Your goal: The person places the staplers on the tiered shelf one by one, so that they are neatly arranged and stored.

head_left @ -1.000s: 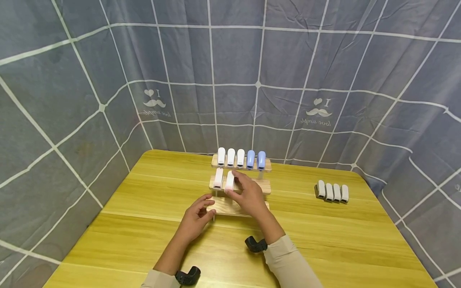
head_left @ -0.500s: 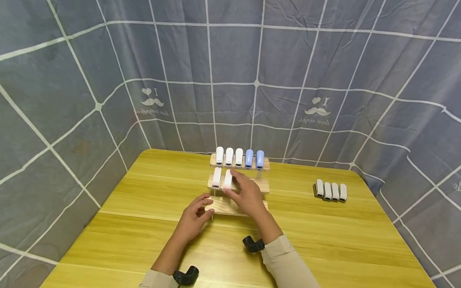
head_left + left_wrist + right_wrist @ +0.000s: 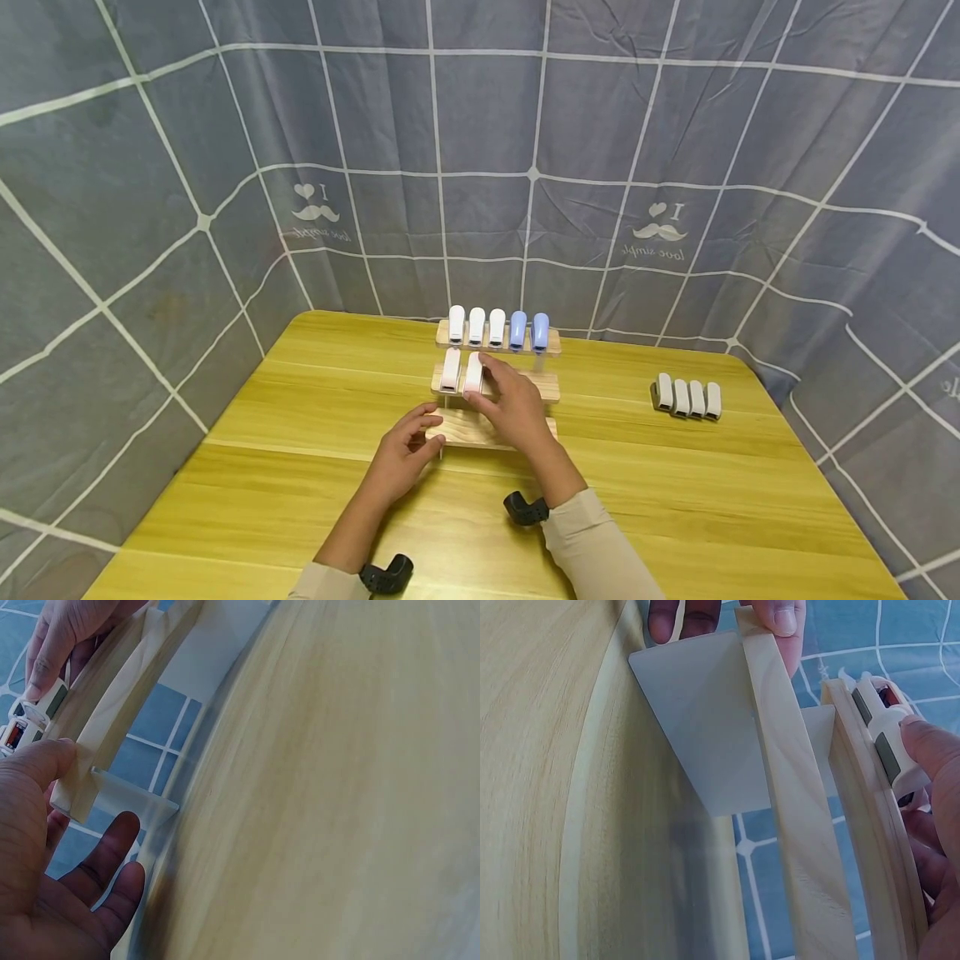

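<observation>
Stapler (image 3: 473, 372) mid rack (image 3: 468, 427), prob. light, stiff; I'd hold ends. R grip (image 3: 519, 410) pinches it; L grip (image 3: 403, 452) clamps rack's front left.

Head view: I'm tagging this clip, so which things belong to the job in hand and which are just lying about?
Part of the job:
right hand
white-and-pink stapler it grips
left hand
three-tier rack
six other staplers on the rack
probably four pale staplers, off to the right

Just there:
grid-patterned curtain
black wristbands
</observation>
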Available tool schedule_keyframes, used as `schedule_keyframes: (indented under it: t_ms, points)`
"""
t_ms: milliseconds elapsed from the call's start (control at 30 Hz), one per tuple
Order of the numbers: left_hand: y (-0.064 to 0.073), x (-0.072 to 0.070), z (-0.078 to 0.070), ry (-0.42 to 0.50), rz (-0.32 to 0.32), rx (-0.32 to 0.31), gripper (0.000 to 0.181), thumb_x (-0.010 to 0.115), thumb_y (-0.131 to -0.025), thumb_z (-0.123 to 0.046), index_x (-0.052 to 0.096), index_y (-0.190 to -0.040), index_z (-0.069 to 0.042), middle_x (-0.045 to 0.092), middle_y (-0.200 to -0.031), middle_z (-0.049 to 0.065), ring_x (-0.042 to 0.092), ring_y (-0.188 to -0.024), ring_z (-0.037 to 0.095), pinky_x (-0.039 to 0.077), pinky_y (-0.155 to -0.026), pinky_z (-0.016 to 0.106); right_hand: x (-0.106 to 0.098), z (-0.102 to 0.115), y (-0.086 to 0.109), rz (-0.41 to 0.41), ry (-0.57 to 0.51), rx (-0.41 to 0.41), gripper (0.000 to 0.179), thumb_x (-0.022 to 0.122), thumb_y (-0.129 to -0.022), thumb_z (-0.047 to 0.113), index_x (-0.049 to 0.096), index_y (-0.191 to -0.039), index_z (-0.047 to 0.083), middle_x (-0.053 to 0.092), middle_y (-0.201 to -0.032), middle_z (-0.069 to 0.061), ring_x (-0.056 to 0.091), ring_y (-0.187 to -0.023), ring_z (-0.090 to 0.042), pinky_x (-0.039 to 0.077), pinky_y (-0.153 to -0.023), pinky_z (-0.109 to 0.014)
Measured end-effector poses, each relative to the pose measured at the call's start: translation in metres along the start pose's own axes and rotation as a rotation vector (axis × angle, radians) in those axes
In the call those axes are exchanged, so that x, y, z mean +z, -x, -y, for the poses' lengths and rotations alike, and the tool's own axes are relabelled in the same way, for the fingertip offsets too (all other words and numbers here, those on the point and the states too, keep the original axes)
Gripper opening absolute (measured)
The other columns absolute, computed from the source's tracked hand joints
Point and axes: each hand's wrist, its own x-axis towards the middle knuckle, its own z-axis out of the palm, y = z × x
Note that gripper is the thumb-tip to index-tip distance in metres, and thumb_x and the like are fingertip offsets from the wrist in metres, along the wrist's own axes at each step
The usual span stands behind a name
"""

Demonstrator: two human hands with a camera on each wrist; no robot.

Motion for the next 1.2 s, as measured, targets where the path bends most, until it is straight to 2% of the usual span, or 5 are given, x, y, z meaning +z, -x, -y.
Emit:
schedule_keyframes:
  t_ms: [233, 633, 1033, 1100, 1200]
  points:
    - [0.001, -0.002, -0.002, 0.001, 0.001, 0.007, 0.025, 0.069, -0.092, -0.002, 0.066, -0.116, 0.006, 0.052, -0.142, 0.021, 0.059, -0.111, 0.034, 0.050, -0.090, 0.049, 0.000, 0.002, 0.000, -0.010, 0.014, -0.002, 0.063, 0.072, -0.091, 0.038, 0.051, -0.145, 0.012, 0.061, -0.134, -0.009, 0.059, -0.118, -0.031, 0.045, -0.098, -0.051]
    - [0.000, -0.001, -0.001, 0.027, -0.012, 0.003, 0.025, 0.069, -0.091, 0.001, 0.067, -0.115, 0.006, 0.052, -0.142, 0.022, 0.059, -0.113, 0.036, 0.049, -0.090, 0.054, 0.003, 0.003, 0.000, -0.031, 0.033, 0.004, 0.063, 0.073, -0.091, 0.037, 0.051, -0.145, 0.013, 0.063, -0.131, -0.009, 0.061, -0.115, -0.031, 0.047, -0.094, -0.051]
    - [-0.001, 0.000, -0.004, -0.002, -0.018, -0.001, 0.024, 0.070, -0.090, 0.001, 0.067, -0.114, 0.006, 0.053, -0.140, 0.021, 0.060, -0.107, 0.033, 0.051, -0.087, 0.047, 0.004, 0.003, 0.000, -0.064, 0.082, 0.000, 0.062, 0.074, -0.090, 0.037, 0.053, -0.143, 0.014, 0.065, -0.127, -0.008, 0.064, -0.107, -0.032, 0.050, -0.087, -0.050]
    - [-0.001, 0.001, 0.000, 0.001, -0.027, 0.000, 0.024, 0.070, -0.090, 0.002, 0.068, -0.114, 0.006, 0.054, -0.140, 0.021, 0.060, -0.106, 0.033, 0.051, -0.087, 0.048, 0.004, 0.003, -0.001, -0.066, 0.085, 0.000, 0.062, 0.074, -0.090, 0.037, 0.053, -0.143, 0.014, 0.065, -0.127, -0.008, 0.064, -0.107, -0.031, 0.050, -0.087, -0.049]
    - [-0.004, 0.005, 0.015, 0.003, -0.041, -0.006, 0.024, 0.071, -0.089, 0.001, 0.069, -0.114, 0.002, 0.054, -0.141, 0.018, 0.060, -0.107, 0.031, 0.051, -0.088, 0.048, 0.005, 0.003, -0.001, -0.066, 0.090, 0.001, 0.062, 0.075, -0.089, 0.038, 0.053, -0.143, 0.014, 0.065, -0.128, -0.008, 0.064, -0.109, -0.031, 0.050, -0.088, -0.049]
